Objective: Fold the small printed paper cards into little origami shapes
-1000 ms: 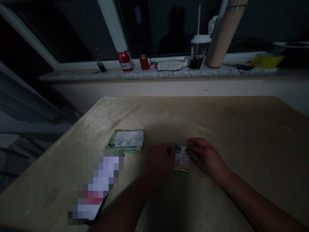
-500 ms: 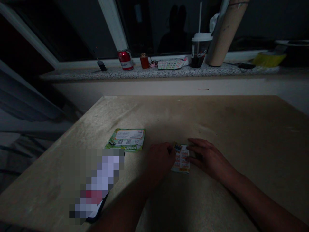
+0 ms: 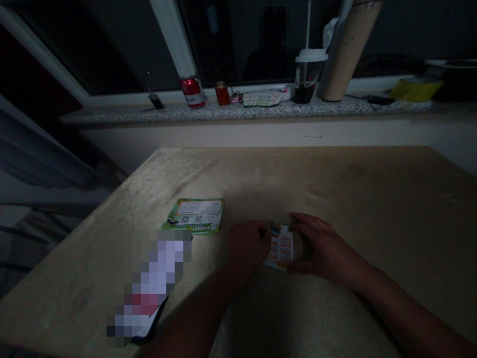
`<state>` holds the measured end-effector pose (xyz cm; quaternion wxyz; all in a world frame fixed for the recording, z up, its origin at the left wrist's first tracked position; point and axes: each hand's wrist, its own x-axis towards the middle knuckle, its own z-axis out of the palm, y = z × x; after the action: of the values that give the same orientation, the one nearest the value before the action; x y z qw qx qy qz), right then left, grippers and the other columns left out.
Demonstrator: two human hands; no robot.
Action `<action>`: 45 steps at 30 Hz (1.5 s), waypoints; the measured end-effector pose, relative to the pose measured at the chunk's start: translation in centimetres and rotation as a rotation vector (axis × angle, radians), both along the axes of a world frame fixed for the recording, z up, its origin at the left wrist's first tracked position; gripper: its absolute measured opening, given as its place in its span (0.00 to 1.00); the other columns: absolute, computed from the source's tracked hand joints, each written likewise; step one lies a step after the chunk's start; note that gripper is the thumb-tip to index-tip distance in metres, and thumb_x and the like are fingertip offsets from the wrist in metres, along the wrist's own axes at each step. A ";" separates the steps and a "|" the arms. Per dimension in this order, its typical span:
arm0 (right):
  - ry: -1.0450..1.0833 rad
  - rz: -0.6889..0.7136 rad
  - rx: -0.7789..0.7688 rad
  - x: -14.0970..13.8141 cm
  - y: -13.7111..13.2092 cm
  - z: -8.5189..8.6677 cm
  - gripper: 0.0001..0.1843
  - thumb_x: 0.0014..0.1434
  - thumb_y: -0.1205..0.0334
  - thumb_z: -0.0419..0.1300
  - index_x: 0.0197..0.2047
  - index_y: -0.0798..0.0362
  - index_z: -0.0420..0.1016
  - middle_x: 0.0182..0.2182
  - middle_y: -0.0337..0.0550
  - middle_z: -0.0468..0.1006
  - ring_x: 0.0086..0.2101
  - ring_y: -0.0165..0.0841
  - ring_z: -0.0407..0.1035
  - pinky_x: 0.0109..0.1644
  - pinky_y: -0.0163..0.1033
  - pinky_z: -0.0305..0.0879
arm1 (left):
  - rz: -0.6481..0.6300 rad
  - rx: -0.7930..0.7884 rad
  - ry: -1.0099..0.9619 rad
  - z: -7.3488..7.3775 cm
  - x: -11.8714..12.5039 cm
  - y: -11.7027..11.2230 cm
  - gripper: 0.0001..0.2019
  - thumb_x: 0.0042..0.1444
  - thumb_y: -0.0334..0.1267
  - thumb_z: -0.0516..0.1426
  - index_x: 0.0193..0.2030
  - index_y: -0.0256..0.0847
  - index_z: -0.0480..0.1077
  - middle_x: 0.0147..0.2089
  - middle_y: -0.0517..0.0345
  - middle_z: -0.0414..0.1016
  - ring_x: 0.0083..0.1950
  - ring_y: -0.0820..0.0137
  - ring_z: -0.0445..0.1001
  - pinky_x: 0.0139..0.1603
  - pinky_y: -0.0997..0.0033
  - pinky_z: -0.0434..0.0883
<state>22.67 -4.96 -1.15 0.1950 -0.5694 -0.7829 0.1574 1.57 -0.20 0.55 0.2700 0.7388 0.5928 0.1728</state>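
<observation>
A small printed paper card (image 3: 282, 247), white with orange print, lies flat on the table (image 3: 261, 174). On its left edge is my left hand (image 3: 246, 244), closed, with the fingers curled; the pinching fingertips are partly hidden. At the right edge my right hand (image 3: 322, 244) is open, its fingers and thumb spread wide. The index fingertip is near the card's upper right corner and the thumb tip near the lower right one. To the left lies a green printed card (image 3: 197, 215) with square codes on it.
A phone (image 3: 151, 288) with a blurred screen lies left of my left forearm. Along the granite windowsill (image 3: 141, 114) stand a red can (image 3: 193, 93), a red jar (image 3: 222, 94), a crumpled printed paper (image 3: 265, 98), a lidded cup with straw (image 3: 306, 77) and a cardboard tube (image 3: 346, 54).
My right hand has widened its spread, its thumb moving down to the card's lower right corner. The card has turned very slightly. My left hand looks the same.
</observation>
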 end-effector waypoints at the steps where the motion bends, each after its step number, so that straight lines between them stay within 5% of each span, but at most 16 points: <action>1: 0.004 0.003 -0.002 0.0 -0.1 0.0 0.44 0.37 0.50 0.79 0.58 0.48 0.75 0.66 0.54 0.67 0.63 0.56 0.63 0.64 0.61 0.62 | 0.006 -0.009 -0.018 0.0 0.0 0.0 0.11 0.57 0.39 0.58 0.31 0.39 0.80 0.31 0.50 0.81 0.33 0.61 0.77 0.40 0.63 0.67; 8: 0.044 0.122 0.034 0.0 -0.8 0.2 0.57 0.33 0.51 0.80 0.67 0.45 0.66 0.69 0.52 0.60 0.66 0.56 0.57 0.65 0.60 0.61 | 0.088 -0.101 -0.277 0.1 -1.0 0.8 0.11 0.56 0.42 0.59 0.31 0.38 0.80 0.30 0.53 0.82 0.33 0.63 0.79 0.34 0.68 0.70; 10: 0.068 0.177 0.128 -0.2 -0.7 0.4 0.51 0.39 0.55 0.79 0.66 0.44 0.66 0.68 0.52 0.62 0.65 0.54 0.59 0.64 0.59 0.62 | 0.121 -0.131 -0.380 0.2 -1.4 1.2 0.12 0.55 0.42 0.59 0.33 0.37 0.80 0.31 0.53 0.82 0.33 0.63 0.80 0.33 0.68 0.72; 14: 0.152 0.235 0.399 -0.7 -0.2 0.9 0.24 0.58 0.67 0.67 0.57 0.47 0.74 0.58 0.51 0.75 0.58 0.46 0.68 0.60 0.55 0.66 | 0.132 -0.205 -0.560 0.2 -1.8 1.5 0.14 0.54 0.43 0.60 0.36 0.34 0.81 0.33 0.49 0.84 0.33 0.63 0.81 0.34 0.66 0.75; 17: 0.311 0.212 0.517 -0.9 -0.1 1.3 0.14 0.63 0.70 0.62 0.50 0.49 0.78 0.47 0.48 0.82 0.49 0.42 0.75 0.55 0.51 0.71 | 0.117 -0.217 -0.623 0.3 -1.7 1.3 0.16 0.55 0.48 0.60 0.32 0.34 0.81 0.30 0.49 0.82 0.31 0.63 0.80 0.32 0.67 0.73; 20: 0.512 0.024 0.380 -1.2 -0.4 1.5 0.04 0.63 0.66 0.63 0.40 0.50 0.80 0.33 0.43 0.83 0.34 0.36 0.79 0.38 0.40 0.75 | 0.124 -0.147 -0.652 0.9 -1.6 1.0 0.19 0.57 0.51 0.60 0.29 0.36 0.78 0.29 0.52 0.80 0.34 0.63 0.78 0.34 0.69 0.71; 23: 0.748 -0.158 0.091 -1.5 -0.5 1.6 0.07 0.63 0.59 0.65 0.34 0.50 0.80 0.26 0.40 0.83 0.27 0.33 0.78 0.30 0.35 0.74 | 0.066 -0.126 -0.714 1.3 -1.4 0.6 0.17 0.58 0.51 0.59 0.35 0.37 0.79 0.34 0.53 0.82 0.38 0.64 0.79 0.39 0.69 0.73; 30: 1.132 -0.145 -0.272 -2.1 -0.3 1.8 0.07 0.58 0.56 0.69 0.35 0.50 0.82 0.30 0.41 0.86 0.28 0.32 0.79 0.36 0.36 0.78 | 0.006 -0.208 -0.840 0.7 -0.5 -0.8 0.15 0.56 0.48 0.62 0.40 0.36 0.78 0.36 0.50 0.83 0.35 0.63 0.80 0.34 0.67 0.77; 45: 1.208 -0.207 -0.341 -1.9 -0.3 1.5 0.12 0.59 0.51 0.69 0.34 0.51 0.83 0.31 0.42 0.86 0.30 0.32 0.79 0.37 0.34 0.76 | 0.087 -0.250 -0.861 0.5 -0.2 -1.4 0.12 0.55 0.45 0.64 0.36 0.37 0.80 0.34 0.52 0.84 0.34 0.64 0.81 0.34 0.68 0.78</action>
<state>20.73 -5.28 0.37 0.5230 -0.4759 -0.4397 0.5537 1.41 -1.61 1.04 0.5718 0.5357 0.4731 0.4029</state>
